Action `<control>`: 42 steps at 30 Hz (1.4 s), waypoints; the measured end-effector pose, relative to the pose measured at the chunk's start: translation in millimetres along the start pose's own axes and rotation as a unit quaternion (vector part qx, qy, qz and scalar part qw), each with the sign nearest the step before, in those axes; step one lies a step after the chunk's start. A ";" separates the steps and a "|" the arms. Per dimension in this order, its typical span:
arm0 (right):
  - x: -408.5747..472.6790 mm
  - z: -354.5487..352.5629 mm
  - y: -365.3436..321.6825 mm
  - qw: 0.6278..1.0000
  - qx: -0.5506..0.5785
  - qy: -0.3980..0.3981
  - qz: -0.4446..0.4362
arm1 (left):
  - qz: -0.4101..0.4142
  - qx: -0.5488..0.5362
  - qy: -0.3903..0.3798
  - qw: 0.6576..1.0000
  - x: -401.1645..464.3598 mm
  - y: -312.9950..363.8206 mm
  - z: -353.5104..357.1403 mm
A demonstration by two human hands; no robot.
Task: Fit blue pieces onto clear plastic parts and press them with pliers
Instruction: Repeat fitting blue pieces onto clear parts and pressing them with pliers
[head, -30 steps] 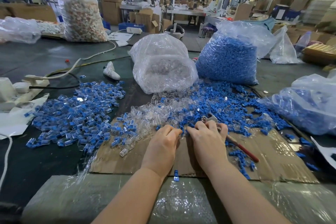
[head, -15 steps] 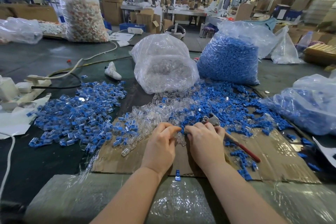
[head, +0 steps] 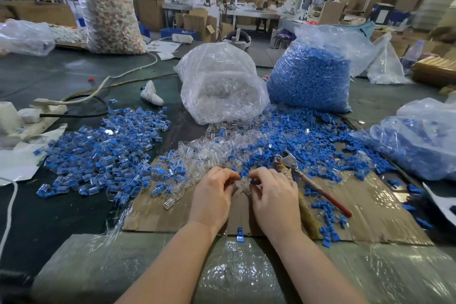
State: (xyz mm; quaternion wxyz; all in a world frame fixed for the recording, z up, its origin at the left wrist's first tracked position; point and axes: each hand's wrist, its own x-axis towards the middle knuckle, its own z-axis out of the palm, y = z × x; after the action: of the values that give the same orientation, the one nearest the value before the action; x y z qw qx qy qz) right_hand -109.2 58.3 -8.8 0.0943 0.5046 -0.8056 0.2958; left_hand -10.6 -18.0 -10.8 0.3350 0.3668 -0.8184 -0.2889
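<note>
Both hands are drawing slightly closer than a second ago: left hand (head: pixel 212 195) and right hand (head: pixel 274 195) are pinching a clear plastic part (head: pixel 241 183) above the cardboard (head: pixel 370 207). Being light, stiff and probably slippery, it is best held by its side walls. Pliers (head: pixel 306 177) are lying just beside the right hand.

Both forearms bare to the frame's edge — hands (head: pixel 243 195) ungloved, ringless — no sleeves showing.
</note>
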 end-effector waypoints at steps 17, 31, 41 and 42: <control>-9.3 -4.0 4.2 0.973 0.226 0.011 0.050 | -0.057 -0.092 0.002 0.994 -0.3 -3.0 -0.8; -9.8 -4.3 2.5 0.983 0.182 0.009 0.025 | -0.044 -0.128 -0.039 0.990 -0.5 -3.0 -1.2; -12.0 0.2 1.1 0.998 0.067 0.008 -0.004 | -0.078 -0.198 -0.051 0.976 -1.5 0.1 -5.9; -12.2 0.4 1.1 0.998 0.064 0.006 -0.006 | -0.077 -0.203 -0.053 0.975 -1.8 0.5 -6.3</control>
State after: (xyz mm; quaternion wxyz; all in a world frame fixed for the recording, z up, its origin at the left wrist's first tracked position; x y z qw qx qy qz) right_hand -104.4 67.6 -15.0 0.0680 0.5126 -0.7813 0.3495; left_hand -5.0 -17.8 -7.2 0.3352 0.3370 -0.7286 -0.4932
